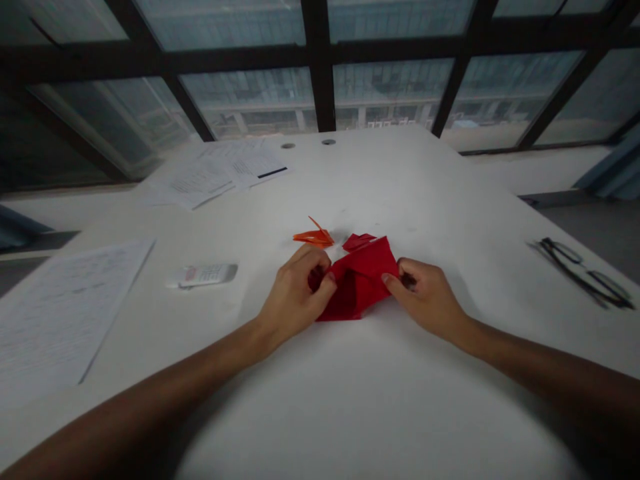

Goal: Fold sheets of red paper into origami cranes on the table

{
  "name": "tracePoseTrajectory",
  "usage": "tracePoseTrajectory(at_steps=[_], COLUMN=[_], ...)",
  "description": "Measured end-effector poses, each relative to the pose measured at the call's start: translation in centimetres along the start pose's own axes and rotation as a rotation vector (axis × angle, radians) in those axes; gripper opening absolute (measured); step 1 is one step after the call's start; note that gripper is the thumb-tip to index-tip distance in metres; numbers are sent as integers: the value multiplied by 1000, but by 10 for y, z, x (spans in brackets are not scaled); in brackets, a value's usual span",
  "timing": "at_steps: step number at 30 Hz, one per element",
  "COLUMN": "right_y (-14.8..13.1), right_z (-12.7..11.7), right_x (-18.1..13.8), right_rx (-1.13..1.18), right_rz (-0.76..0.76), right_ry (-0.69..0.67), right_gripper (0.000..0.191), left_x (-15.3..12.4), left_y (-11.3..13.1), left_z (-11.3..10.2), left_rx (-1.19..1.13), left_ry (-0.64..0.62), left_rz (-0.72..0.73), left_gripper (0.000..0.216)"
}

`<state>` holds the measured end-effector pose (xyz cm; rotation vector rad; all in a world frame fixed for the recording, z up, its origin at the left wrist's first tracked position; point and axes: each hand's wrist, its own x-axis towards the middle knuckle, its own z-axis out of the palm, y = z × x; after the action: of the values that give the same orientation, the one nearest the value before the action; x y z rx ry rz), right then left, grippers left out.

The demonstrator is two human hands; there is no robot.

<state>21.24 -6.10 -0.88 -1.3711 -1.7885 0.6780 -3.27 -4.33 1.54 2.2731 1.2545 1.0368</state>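
A creased sheet of red origami paper (367,267), partly folded and bulging open, is held just over the white table. My left hand (300,287) pinches its left edge between thumb and fingers. At the right edge, the thumb of my right hand (425,290) presses the paper against curled fingers. Just beyond the sheet lie an orange folded paper figure (314,237) with a thin upright point and a red folded paper piece (357,241), whose near side is hidden by the sheet.
Printed papers (215,173) lie at the far left, and a stack of sheets (65,307) at the near left. A white remote control (203,275) rests left of my hands. Black-framed glasses (585,273) sit by the right edge. Dark-framed windows (320,60) stand behind the table (375,400).
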Motion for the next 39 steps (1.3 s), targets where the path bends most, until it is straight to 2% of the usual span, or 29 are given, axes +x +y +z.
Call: tracePoseTrajectory(at_steps=[3, 7, 11, 14, 17, 21, 24, 26, 30, 32, 35, 39], right_y=[5, 5, 4, 4, -1, -19, -34, -41, -45, -42, -33, -21], right_z=[-4, -6, -4, -6, -16, -38, -56, -65, -75, -75, -73, -63], right_x=[7, 13, 16, 18, 20, 21, 20, 19, 20, 22, 27, 27], right_rx=[54, 267, 463, 483, 358, 40, -286, -439, -561, -563, -578, -589], right_rz=[55, 187, 266, 192, 62, -167, -376, -458, -470, -443, -373, -246], right_ry=[39, 3, -28, 8, 53, 73, 108, 154, 196, 184, 93, -104], right_gripper=[23, 15, 20, 17, 10, 21, 29, 30, 33, 33, 30, 30], left_x=[1, -3, -4, -1, 2, 5, 8, 10, 12, 13, 17, 29], left_y=[-7, -14, -16, -14, -11, -4, 2, 7, 16, 15, 9, -5], left_z=[1, 7, 9, 5, 0, -6, -12, -17, -23, -24, -29, -45], left_rx=[-156, -283, -361, -370, -294, -270, -325, -362, -427, -388, -207, 82], left_ry=[51, 33, 66, 85, 74, 110, 113, 79, 5, -7, -74, -278], left_rz=[-135, -244, -229, -152, -70, 17, -9, -62, -217, -238, -182, -58], left_gripper=[8, 12, 13, 21, 28, 32, 31, 28, 26, 29, 32, 29])
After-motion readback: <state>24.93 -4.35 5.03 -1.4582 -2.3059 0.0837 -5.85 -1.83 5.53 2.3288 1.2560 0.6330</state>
